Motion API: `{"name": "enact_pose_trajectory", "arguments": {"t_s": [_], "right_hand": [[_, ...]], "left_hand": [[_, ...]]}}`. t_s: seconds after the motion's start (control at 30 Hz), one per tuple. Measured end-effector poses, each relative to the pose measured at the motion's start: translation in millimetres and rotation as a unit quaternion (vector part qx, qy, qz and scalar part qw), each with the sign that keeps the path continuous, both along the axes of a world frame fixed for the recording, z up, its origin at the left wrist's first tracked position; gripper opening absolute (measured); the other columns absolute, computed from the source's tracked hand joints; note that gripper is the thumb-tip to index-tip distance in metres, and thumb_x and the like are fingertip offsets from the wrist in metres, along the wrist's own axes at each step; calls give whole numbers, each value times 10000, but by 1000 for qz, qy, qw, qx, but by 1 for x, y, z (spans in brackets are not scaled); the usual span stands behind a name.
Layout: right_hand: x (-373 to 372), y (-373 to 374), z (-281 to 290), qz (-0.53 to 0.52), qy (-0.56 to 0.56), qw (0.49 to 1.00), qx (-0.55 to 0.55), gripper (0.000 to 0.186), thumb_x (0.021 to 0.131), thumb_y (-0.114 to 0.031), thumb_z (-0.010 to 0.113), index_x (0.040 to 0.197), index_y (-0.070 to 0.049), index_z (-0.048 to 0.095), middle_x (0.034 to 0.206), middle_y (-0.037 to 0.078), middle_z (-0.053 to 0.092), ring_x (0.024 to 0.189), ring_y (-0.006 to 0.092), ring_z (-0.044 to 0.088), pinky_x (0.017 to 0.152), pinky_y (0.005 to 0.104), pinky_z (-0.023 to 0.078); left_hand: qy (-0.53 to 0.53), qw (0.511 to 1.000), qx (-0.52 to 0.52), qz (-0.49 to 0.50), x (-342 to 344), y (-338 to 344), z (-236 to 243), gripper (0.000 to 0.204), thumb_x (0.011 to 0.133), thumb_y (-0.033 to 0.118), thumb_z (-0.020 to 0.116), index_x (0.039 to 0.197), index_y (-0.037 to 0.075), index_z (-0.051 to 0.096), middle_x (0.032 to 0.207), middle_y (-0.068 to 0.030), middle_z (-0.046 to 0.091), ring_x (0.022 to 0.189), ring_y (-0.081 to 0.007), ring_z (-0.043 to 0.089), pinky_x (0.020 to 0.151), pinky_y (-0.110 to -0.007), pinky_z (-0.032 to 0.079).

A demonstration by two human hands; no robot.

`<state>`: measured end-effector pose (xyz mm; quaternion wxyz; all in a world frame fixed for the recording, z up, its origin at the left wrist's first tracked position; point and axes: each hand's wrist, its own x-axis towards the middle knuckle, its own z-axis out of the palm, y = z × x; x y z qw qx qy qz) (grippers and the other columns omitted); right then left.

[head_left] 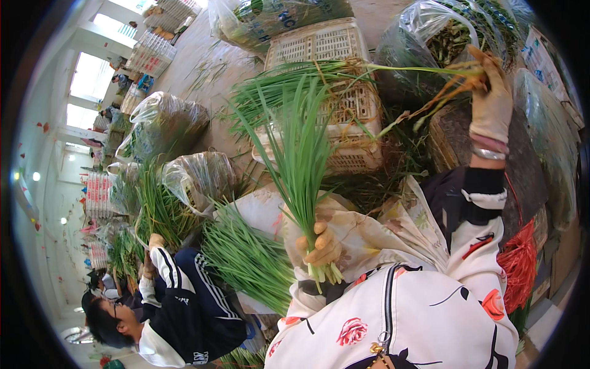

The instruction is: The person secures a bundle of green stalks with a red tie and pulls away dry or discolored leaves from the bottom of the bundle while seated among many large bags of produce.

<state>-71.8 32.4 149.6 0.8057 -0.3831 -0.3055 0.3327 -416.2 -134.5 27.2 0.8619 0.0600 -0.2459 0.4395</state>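
My gloved left hand [322, 246] is wrapped round a bunch of garlic chives [300, 157] close to its pale stem ends, the green leaves fanning up and away over my lap. Far out at the upper right, my gloved right hand [491, 101] is raised with its fingers closed on some yellowed leaves [452, 86], which trail leftward. Beyond the bunch, more loose greens [276, 86] lie across an upturned-looking white plastic crate [319, 43]. A thick pile of cut greens [246, 255] rests beside my left forearm.
Plastic bags stuffed with greens [169, 123] stand to the left, and another bag [430, 52] is at the upper right. Red twine [519, 267] hangs by my right side. At the lower left a co-worker [184, 307] sits handling greens. A flowered cloth [362, 230] covers my lap.
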Motion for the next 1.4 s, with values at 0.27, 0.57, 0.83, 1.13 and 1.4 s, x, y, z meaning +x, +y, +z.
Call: {"name": "enact_pose_trajectory", "arguments": {"t_s": [0.27, 0.57, 0.83, 1.13, 1.4], "right_hand": [[-117, -95, -64, 338, -504, 795, -21, 663, 729, -59, 676, 1342, -45, 423, 1285, 197, 515, 1191, 302, 511, 961, 332, 441], [-92, -107, -22, 663, -280, 687, -99, 173, 831, 5, 614, 988, -2, 688, 770, 93, 672, 555, 111, 585, 502, 227, 462], [-2, -86, -9, 467, -67, 859, 196, 231, 832, -32, 545, 1039, 7, 640, 858, 122, 689, 550, 140, 579, 588, 248, 437], [-130, -116, -120, 359, 145, 883, -266, 327, 940, -302, 530, 1200, -110, 579, 1172, 39, 592, 982, 171, 575, 854, 286, 460], [-180, -133, -136, 385, 302, 821, -293, 319, 956, -327, 495, 1162, -96, 572, 1119, 49, 594, 998, 166, 559, 874, 314, 462]], "left_hand": [[33, 989, -114, 86, -2, -7, 8, 412, 875, 60, 571, 1249, -52, 438, 973, -105, 577, 523, -33, 556, 447, -149, 459], [264, 915, -194, 235, 10, -14, 24, 571, 748, 65, 689, 1265, 105, 450, 1019, -29, 592, 843, -126, 593, 896, -465, 462], [310, 895, -170, 271, 15, 11, 29, 567, 775, 64, 673, 1288, 167, 453, 885, 33, 645, 883, -147, 650, 1042, -621, 300], [431, 796, -146, 399, 33, 50, 10, 576, 801, 23, 642, 1320, 110, 408, 969, -43, 623, 933, -187, 585, 953, -412, 427], [483, 816, -126, 292, 69, 41, -20, 271, 842, -46, 576, 1109, -6, 596, 1009, -77, 628, 940, -186, 613, 862, -296, 490]]}}
